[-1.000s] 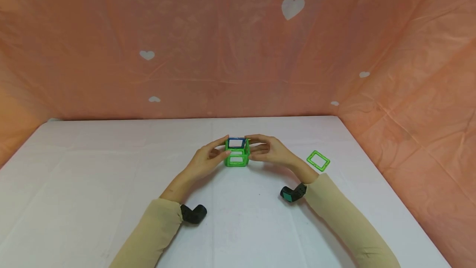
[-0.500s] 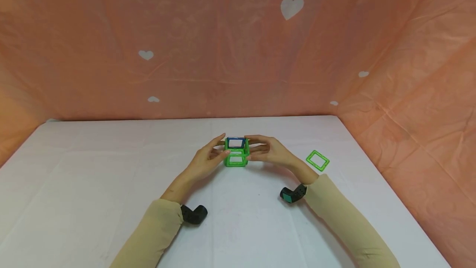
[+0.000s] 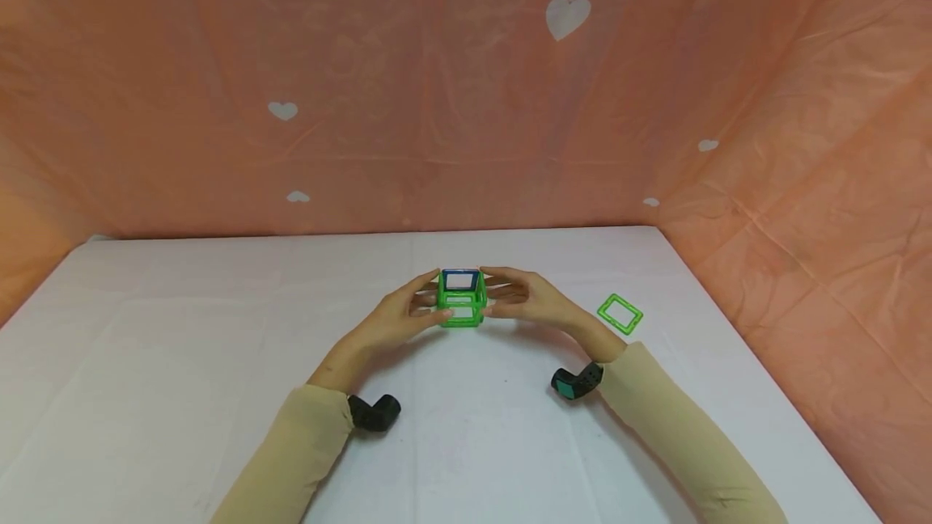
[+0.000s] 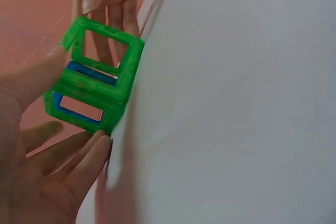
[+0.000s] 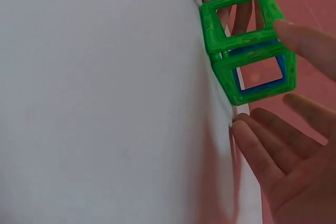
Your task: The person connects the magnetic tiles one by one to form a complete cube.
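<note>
Green and blue magnetic tiles form a small box (image 3: pixel 466 306) on the white table, with a blue tile (image 3: pixel 461 271) on its far side. My left hand (image 3: pixel 396 314) holds the box from the left. Its thumb lies along the near edge, and in the left wrist view the fingertips meet a corner of the box (image 4: pixel 84 85). From the opposite side, my right hand (image 3: pixel 535 297) spans the box between thumb and index finger, the other fingers fanned beside it. The right wrist view shows that thumb (image 5: pixel 294 32) on a green frame edge.
A loose green tile frame (image 3: pixel 629 304) lies flat to the right, beyond my right wrist. The white-covered table (image 3: pixel 218 330) ends at an orange curtain (image 3: pixel 466 144) behind and on both sides. Black devices sit on both wrists.
My left thumb has slid lower on the near face. The left index finger lifted off the far corner, then came down beside it. My right hand has barely moved.
</note>
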Demonstrator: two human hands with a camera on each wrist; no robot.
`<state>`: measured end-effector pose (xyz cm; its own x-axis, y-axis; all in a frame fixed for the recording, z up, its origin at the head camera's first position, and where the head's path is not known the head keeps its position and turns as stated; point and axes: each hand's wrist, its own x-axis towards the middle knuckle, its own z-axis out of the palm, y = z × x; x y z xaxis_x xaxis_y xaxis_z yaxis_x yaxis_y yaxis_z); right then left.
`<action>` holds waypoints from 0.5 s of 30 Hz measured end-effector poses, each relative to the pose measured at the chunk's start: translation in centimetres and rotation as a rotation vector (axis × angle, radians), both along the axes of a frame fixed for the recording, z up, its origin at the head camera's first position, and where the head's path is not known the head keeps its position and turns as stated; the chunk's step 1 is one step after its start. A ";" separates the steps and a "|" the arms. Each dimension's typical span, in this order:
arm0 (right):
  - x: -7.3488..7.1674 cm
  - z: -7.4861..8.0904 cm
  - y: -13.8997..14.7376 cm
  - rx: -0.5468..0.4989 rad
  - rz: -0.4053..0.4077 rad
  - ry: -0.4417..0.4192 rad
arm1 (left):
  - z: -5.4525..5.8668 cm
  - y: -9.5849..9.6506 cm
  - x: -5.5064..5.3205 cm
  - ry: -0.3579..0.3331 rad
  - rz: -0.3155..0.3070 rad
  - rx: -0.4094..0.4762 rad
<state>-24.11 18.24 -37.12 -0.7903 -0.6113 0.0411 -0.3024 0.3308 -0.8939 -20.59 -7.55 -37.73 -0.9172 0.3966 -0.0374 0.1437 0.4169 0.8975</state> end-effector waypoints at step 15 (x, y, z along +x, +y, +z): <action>0.8 -0.2 3.2 0.089 -0.135 0.068 | -0.1 -0.3 -0.2 0.069 -0.034 -0.044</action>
<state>-23.27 21.47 -37.34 -0.8628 -0.5032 0.0478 -0.3086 0.4496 -0.8382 -20.76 -7.84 -37.80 -0.9041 0.4273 0.0075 0.2196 0.4495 0.8659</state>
